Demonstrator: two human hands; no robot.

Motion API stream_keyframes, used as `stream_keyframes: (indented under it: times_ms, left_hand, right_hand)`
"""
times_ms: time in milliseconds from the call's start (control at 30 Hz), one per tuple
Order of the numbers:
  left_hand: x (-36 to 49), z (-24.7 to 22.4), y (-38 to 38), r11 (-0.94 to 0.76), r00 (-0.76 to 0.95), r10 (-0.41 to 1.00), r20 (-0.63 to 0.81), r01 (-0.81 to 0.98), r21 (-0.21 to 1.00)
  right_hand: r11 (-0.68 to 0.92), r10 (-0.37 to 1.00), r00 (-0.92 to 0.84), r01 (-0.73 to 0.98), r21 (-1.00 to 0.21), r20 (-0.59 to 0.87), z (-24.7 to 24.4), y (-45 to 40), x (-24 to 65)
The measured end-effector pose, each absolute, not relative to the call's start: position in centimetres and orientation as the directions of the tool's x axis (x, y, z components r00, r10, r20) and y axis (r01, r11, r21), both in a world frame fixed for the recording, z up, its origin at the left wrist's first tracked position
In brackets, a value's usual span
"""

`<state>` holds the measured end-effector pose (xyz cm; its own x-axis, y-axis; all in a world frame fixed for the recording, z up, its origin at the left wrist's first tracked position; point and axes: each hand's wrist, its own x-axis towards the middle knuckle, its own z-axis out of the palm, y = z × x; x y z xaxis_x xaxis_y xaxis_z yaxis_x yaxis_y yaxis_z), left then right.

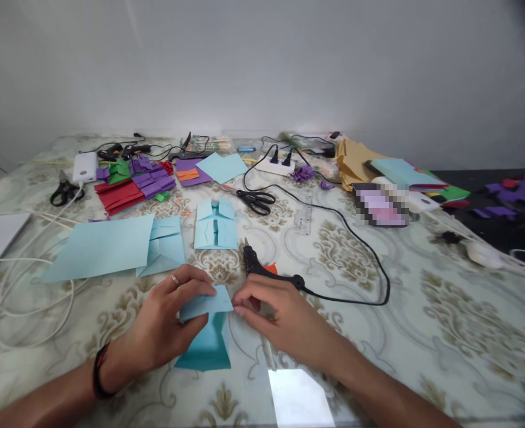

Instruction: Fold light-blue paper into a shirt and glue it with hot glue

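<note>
A light blue folded paper [206, 345] stands partly opened in front of me, its darker inner side facing me. My left hand [168, 318], with a ring and a dark wristband, grips its upper flap between thumb and fingers. At the flap's right corner, the fingertips of my right hand [274, 306] pinch the paper's edge. Just beyond the right hand lies a black glue gun [269, 270] with an orange trigger, its nozzle pointing away from me. A finished-looking folded blue piece [215, 223] rests farther back, near black-handled scissors [256, 201].
Blue sheets [102, 246] lie at left beside a looping white cable [4, 321]. The glue gun's black cord [356, 229] curves right to a power strip [275, 165]. Red folded paper [119, 195], purple folded paper [153, 181] and a second pair of scissors [66, 191] sit at back left.
</note>
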<state>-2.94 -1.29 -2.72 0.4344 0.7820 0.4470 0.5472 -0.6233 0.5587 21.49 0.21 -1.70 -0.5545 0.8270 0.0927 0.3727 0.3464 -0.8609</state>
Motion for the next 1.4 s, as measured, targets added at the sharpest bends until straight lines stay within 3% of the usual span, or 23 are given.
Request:
stream_keyframes:
  times_ms: [167,300,467,667,800,900,1033,1400]
  left_hand:
    - [-2.9,-2.6,-1.3,-0.623,0.435,0.782,0.446,0.534,0.571]
    - [-2.9,-2.5,-1.2,-0.629,0.444,0.777,0.446,0.522,0.576]
    - [-2.9,-2.4,-1.2,-0.627,0.45,0.778,0.438,0.52,0.58]
    - [-2.8,-2.4,-1.2,-0.626,0.449,0.779,0.437,0.527,0.574]
    - [-2.8,-2.4,-1.2,-0.634,0.449,0.773,0.448,0.52,0.573]
    - [-2.8,-2.5,-1.2,-0.629,0.451,0.777,0.439,0.527,0.572]
    - [-3.0,-2.7,-1.2,-0.625,0.454,0.78,0.431,0.527,0.576]
    - [-2.9,-2.7,-1.3,-0.626,0.448,0.78,0.438,0.547,0.556]
  right_hand:
    - [0.199,0.834,-0.552,0.275,-0.941,0.015,-1.1,0.4,21.8]
    - [0.061,0.826,-0.564,0.079,-0.995,0.006,-1.4,0.8,22.1]
    - [-0.058,0.808,-0.588,-0.138,-0.989,0.035,-2.0,1.0,22.1]
    - [-0.163,0.802,-0.597,-0.254,-0.953,0.022,-2.1,0.7,22.1]
    - [-0.067,0.835,-0.55,-0.152,-0.986,0.028,-1.6,0.5,22.3]
    - [0.08,0.883,-0.468,0.076,-0.994,0.036,-1.3,0.4,22.1]
    - [0.341,0.873,-0.456,0.318,-0.885,0.173,-1.5,0.2,21.6]
    - [0.405,0.831,-0.527,0.35,-0.844,0.18,-2.2,0.6,21.6]
